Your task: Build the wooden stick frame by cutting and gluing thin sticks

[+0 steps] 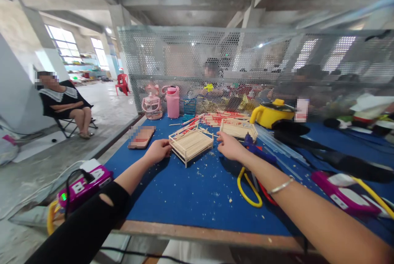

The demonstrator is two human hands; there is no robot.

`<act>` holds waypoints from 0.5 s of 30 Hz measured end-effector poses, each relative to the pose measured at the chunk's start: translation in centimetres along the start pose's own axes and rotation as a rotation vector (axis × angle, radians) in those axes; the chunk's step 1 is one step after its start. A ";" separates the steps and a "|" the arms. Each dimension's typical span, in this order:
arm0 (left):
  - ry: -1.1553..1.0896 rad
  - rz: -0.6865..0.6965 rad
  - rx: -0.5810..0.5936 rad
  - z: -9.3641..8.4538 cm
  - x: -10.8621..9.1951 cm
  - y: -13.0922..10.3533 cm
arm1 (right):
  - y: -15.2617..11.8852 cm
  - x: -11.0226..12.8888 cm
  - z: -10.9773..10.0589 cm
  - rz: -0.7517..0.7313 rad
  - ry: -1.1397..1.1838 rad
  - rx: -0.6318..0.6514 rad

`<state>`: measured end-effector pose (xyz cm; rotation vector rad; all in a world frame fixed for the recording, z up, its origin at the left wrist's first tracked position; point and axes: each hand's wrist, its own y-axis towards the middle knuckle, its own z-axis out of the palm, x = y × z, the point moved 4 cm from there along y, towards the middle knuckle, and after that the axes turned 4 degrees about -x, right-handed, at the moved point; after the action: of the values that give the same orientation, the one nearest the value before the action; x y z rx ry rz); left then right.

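Observation:
A small railed frame of pale wooden sticks (192, 145) stands on the blue tabletop (197, 198). My left hand (158, 152) is closed at its left corner, fingers pinching the frame's edge. To the right of the frame, my right hand (230, 145) has its fingers drawn together around the end of a thin stick (218, 133). A second stick frame (238, 129) lies just behind my right hand. Beside my right wrist is a dark blue glue gun (258, 151).
Red-and-white sticks (215, 118) lie behind the frames, near a yellow pot (273, 114), a pink bottle (172, 102) and a mesh screen (184, 56). A phone (142, 137) is at left; power strips (83, 186) flank the arms. A person (66, 99) sits far left.

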<state>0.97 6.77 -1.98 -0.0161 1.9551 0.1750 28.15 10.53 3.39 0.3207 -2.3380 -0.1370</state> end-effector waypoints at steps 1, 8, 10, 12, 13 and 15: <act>-0.019 -0.003 0.006 0.1 0.0 0.1 | 0.9 -0.1 0.5 0.017 0.020 0.018; -0.125 -0.018 0.008 0.1 -0.7 -0.5 | 0.0 -0.2 1.4 0.118 0.196 0.190; -0.158 -0.033 0.013 0.1 -0.8 -0.8 | -2.0 -0.1 0.8 0.145 0.242 0.237; -0.192 -0.047 0.034 0.2 -0.8 -0.9 | -4.3 0.2 0.2 0.173 0.296 0.280; -0.206 -0.052 0.048 0.3 -0.7 -0.8 | -5.6 0.4 -0.1 0.187 0.334 0.303; -0.228 -0.060 0.078 0.6 -0.5 -0.7 | -7.8 0.6 -0.2 0.251 0.464 0.344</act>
<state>1.82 6.11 -1.84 -0.0038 1.7307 0.0579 29.37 2.89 2.45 0.1955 -1.9090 0.4239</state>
